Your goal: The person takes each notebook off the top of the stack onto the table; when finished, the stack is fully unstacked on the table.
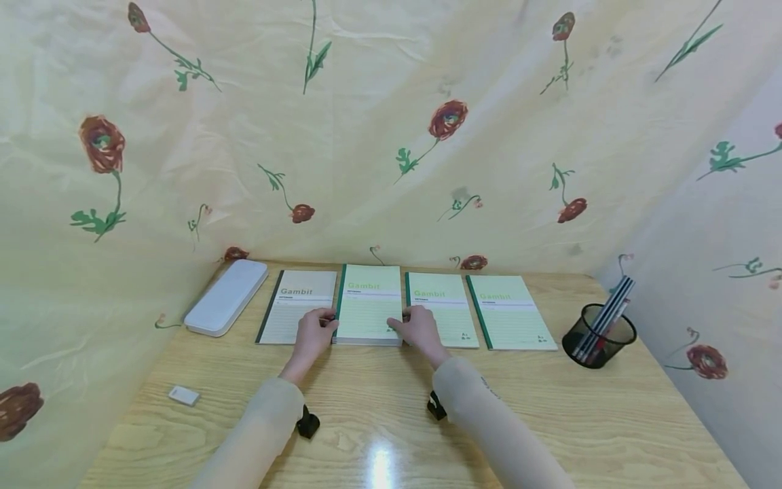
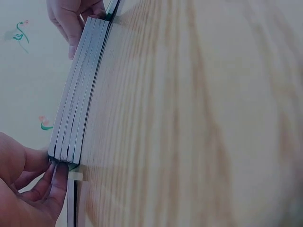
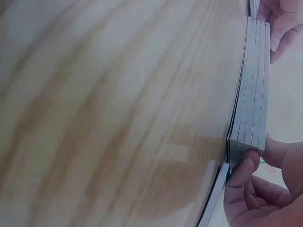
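Note:
A stack of several notebooks (image 1: 369,309) with pale green covers and a green spine lies at the back middle of the table. My left hand (image 1: 313,333) holds its left side near the front corner, fingers curled at the spine. On the opposite side, my right hand (image 1: 419,329) grips the front right corner, thumb over the top cover. Both wrist views show the layered page edges (image 2: 78,94) facing the front, with the hands at either end. To the left is a single grey notebook (image 1: 296,312) with a dark spine, partly behind the left hand.
Two green-spined notebooks, a nearer one (image 1: 446,316) and a farther one (image 1: 512,312), lie to the right. A black mesh pen holder (image 1: 591,356) with pencils stands beyond them. At left are a white case (image 1: 226,299) and a small white eraser-like block (image 1: 184,395). A flowered cloth hangs behind the table.

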Action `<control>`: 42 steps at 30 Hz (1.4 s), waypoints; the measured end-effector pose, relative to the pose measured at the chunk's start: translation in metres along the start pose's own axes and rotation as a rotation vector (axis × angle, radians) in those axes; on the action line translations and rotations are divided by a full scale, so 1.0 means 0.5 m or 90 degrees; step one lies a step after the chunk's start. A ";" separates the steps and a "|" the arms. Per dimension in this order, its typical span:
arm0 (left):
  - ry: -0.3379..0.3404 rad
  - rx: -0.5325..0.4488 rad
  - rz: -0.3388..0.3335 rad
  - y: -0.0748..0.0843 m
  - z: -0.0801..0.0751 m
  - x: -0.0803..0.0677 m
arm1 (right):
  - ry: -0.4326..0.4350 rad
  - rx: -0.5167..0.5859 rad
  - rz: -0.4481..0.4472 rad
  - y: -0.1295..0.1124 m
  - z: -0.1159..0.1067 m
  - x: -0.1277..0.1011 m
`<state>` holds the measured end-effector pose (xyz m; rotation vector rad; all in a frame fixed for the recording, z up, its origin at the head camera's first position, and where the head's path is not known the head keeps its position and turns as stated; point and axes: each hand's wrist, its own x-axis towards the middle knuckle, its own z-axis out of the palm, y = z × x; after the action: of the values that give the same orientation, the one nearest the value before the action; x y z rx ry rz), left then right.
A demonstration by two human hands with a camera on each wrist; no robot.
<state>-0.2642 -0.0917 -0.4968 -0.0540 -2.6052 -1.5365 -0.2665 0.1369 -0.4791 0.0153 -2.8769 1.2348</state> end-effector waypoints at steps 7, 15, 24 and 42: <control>-0.010 0.003 -0.010 0.001 0.001 0.002 | 0.005 0.003 0.015 -0.004 -0.003 -0.005; -0.009 0.020 -0.018 0.006 0.001 -0.002 | 0.030 -0.013 0.013 -0.007 -0.007 -0.005; -0.007 0.027 -0.024 0.007 0.002 -0.001 | 0.048 0.010 0.019 -0.003 -0.021 -0.006; -0.006 0.014 -0.015 0.005 0.001 -0.004 | -0.021 0.233 0.081 0.040 -0.084 -0.037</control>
<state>-0.2619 -0.0899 -0.4951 -0.0283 -2.6392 -1.5189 -0.2480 0.1812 -0.4652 -0.1472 -2.6689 1.7812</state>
